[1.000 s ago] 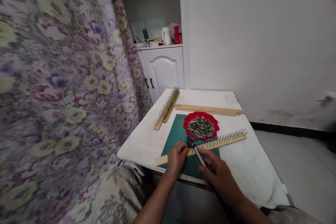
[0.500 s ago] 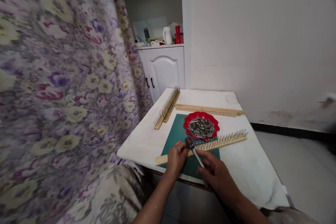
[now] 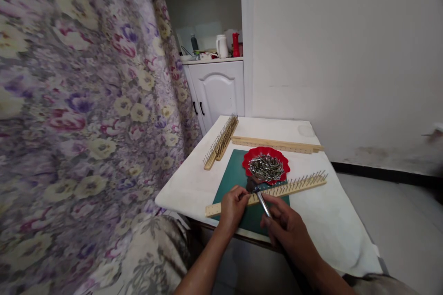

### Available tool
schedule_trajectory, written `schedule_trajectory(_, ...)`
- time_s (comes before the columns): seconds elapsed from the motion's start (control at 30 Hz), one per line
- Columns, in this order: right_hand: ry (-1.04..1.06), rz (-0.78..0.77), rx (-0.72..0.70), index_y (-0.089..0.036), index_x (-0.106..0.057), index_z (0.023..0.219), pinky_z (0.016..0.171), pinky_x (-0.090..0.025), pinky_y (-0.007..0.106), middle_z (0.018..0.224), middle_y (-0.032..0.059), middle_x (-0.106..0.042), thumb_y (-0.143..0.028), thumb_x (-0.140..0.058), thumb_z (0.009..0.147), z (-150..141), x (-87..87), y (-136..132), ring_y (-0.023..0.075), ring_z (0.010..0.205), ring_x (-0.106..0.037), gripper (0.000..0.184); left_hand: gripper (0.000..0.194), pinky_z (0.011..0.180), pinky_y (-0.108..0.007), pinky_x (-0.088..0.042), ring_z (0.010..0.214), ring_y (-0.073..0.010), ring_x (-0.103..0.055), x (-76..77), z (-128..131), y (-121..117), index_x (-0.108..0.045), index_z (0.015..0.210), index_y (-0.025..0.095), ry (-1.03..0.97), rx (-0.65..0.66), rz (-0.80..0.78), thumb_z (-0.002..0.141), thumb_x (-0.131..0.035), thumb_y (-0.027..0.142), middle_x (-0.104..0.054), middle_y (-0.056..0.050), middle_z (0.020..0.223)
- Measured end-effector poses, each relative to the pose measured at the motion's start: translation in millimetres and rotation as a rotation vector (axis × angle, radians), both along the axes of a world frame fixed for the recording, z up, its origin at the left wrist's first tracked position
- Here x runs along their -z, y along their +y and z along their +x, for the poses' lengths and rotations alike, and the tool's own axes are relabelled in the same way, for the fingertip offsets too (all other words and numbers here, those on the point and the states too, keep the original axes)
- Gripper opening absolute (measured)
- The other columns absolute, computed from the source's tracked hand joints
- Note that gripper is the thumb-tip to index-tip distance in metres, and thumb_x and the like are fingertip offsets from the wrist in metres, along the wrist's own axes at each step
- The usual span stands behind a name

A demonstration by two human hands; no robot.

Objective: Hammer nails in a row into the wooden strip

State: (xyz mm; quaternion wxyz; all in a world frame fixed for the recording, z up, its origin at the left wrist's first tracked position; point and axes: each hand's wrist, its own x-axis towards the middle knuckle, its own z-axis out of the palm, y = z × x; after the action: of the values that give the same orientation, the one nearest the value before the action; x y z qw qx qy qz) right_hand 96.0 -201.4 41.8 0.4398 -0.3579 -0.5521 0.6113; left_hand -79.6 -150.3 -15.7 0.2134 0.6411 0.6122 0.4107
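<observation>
A long wooden strip (image 3: 294, 187) with a row of upright nails lies across a green cutting mat (image 3: 235, 177) on a white table. My left hand (image 3: 232, 205) is closed in a pinch on the strip near its left end, apparently steadying a nail too small to see clearly. My right hand (image 3: 287, 225) grips the metal handle of a small hammer (image 3: 259, 196), whose dark head sits just above the strip beside my left fingertips. Just behind the hammer head stands a red scalloped dish (image 3: 248, 160) filled with loose nails (image 3: 266, 167).
A second nailed strip (image 3: 221, 141) lies at the table's back left, and plain wooden strips (image 3: 277, 144) lie at the back. A floral curtain (image 3: 86, 115) hangs on the left. A white cabinet (image 3: 216, 90) with a jug and bottles stands behind. A white wall is on the right.
The hammer head has shifted slightly up and down over the strip by my left fingers. My hands and the strip have stayed in place.
</observation>
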Motion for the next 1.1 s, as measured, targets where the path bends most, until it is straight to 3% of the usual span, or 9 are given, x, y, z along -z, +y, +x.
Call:
schedule_trajectory(0.2, -0.053, 0.008, -0.028, -0.022, -0.052, 0.122, 0.036, -0.033, 0.019, 0.065, -0.0042, -0.059, -0.021, -0.055, 0.082, -5, 12.6, 2, 0.0072, 0.036, -0.047, 0.04, 0.018, 0.055, -0.02, -0.028, 0.058, -0.0102, -0.044, -1.8, 2, 0, -0.047, 0.056, 0.016, 0.008, -0.008, -0.008, 0.074, -0.048, 0.017, -0.043, 0.003, 0.06)
schedule_trajectory(0.5, -0.055, -0.003, -0.023, -0.021, -0.051, 0.122, 0.036, -0.033, 0.018, 0.064, -0.0045, -0.058, -0.023, -0.055, 0.084, -2, 13.3, 1, 0.0069, 0.036, -0.046, 0.039, 0.019, 0.057, -0.02, -0.031, 0.06, -0.0104, -0.046, -1.5, 2, 0, -0.05, 0.058, 0.016, 0.011, -0.008, -0.011, 0.077, -0.05, 0.019, -0.044, 0.003, 0.061)
schedule_trajectory(0.83, 0.057, 0.016, 0.102, -0.02, -0.049, 0.122, 0.037, -0.033, 0.019, 0.066, -0.0045, -0.058, -0.03, -0.06, 0.083, 12, -3.8, 7, 0.0069, 0.039, -0.044, 0.041, 0.011, 0.062, -0.022, -0.038, 0.066, -0.0129, -0.054, -1.7, 2, -2, -0.064, 0.071, 0.016, -0.001, 0.01, -0.021, 0.076, -0.054, 0.02, -0.058, 0.0, 0.071)
schedule_trajectory(1.1, 0.11, 0.027, 0.202, -0.017, -0.048, 0.122, 0.041, -0.035, 0.021, 0.07, -0.0014, -0.062, -0.033, -0.062, 0.083, 27, -7.1, 19, 0.008, 0.042, -0.045, 0.045, 0.017, 0.067, -0.023, -0.042, 0.072, -0.0138, -0.057, -16.2, -15, 10, -0.064, 0.086, 0.017, 0.031, 0.039, 0.037, 0.079, -0.048, 0.017, -0.061, -0.001, 0.078)
